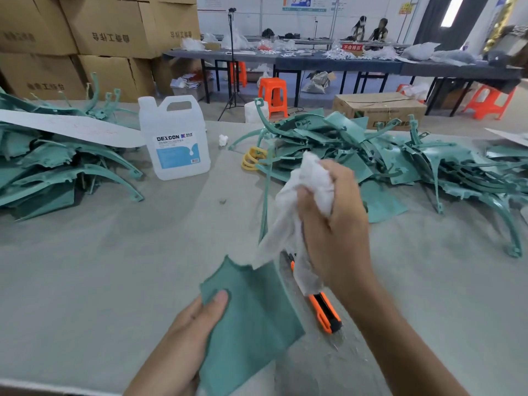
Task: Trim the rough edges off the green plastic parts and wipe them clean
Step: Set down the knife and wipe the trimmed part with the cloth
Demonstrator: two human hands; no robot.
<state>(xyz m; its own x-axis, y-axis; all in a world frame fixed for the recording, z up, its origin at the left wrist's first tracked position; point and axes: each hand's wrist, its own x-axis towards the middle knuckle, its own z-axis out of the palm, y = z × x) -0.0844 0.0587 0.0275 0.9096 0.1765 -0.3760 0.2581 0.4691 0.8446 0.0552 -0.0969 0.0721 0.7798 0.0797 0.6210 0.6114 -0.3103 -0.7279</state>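
Your left hand (183,335) fingers clamp the green plastic part (251,315); your right hand (334,224) fingers are clenched around the white cloth (308,184) above it.

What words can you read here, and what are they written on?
"DEXCON": white jug; its smaller print is too blurred to read.
"不合格区": red sign on the far table.
Cardboard boxes: Chinese print appears mirrored; not reliably readable.
Wall posters: too small to read.
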